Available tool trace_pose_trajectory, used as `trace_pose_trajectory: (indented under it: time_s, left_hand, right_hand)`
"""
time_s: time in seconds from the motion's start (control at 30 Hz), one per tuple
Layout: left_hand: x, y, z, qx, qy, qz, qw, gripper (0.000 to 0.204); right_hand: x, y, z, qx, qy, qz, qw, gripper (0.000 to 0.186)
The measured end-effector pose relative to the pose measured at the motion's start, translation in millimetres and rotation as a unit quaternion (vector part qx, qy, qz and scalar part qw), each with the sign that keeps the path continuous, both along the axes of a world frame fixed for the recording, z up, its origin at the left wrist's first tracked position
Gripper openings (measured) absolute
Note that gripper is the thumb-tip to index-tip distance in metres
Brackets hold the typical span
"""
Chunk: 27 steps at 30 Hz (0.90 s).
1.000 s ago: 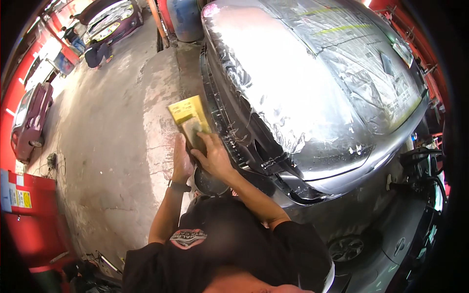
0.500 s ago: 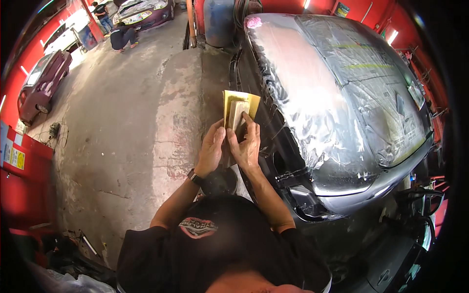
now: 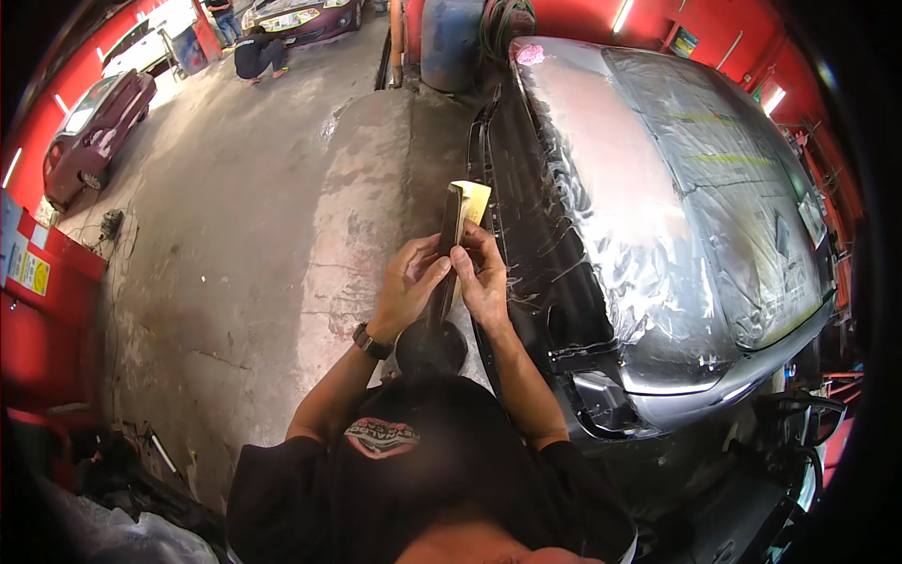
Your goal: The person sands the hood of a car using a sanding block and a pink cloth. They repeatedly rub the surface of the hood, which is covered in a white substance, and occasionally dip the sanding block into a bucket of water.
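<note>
The left hand (image 3: 406,289) and right hand (image 3: 484,284), closed, pinched the yellow-backed sheet (image 3: 476,200) from 2 sides (dark face leftward), probably to keep its fold tight.

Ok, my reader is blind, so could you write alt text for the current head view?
A person's left hand and right hand hold a yellow-and-dark sheet beside a grey car partly covered in clear plastic, inside a garage with red walls.
</note>
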State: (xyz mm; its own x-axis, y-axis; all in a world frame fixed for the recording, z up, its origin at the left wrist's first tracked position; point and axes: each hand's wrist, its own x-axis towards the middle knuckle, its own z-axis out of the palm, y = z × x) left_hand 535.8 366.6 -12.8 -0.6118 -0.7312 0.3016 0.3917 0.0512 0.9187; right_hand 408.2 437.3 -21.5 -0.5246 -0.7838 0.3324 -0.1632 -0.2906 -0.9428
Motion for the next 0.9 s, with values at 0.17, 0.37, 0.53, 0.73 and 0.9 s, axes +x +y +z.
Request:
trace_pose_trajectory:
  time_s: [0.17, 0.37, 0.53, 0.73, 0.9]
  left_hand:
    - [9, -7, -1, 0.020, -0.022, 0.043, 0.999, 0.030]
    - [13, -21, -5, 0.063, -0.027, 0.048, 0.996, 0.021]
    - [18, -29, -2, 0.054, -0.089, 0.066, 0.992, 0.022]
    - [17, -31, 1, 0.037, -0.109, 0.071, 0.991, 0.026]
    - [17, -35, -8, 0.033, -0.109, 0.038, 0.993, 0.026]
  right_hand:
    - [8, -7, -3, 0.006, -0.067, 0.018, 0.998, 0.051]
    - [8, -15, -23, 0.013, -0.008, 0.001, 1.000, 0.056]
    - [14, -16, -12, 0.009, 0.052, -0.016, 0.998, 0.057]
    - [10, -18, -15, 0.044, 0.032, -0.015, 0.998, 0.056]
    - [4, -21, -24, 0.029, -0.029, 0.022, 0.999, 0.056]
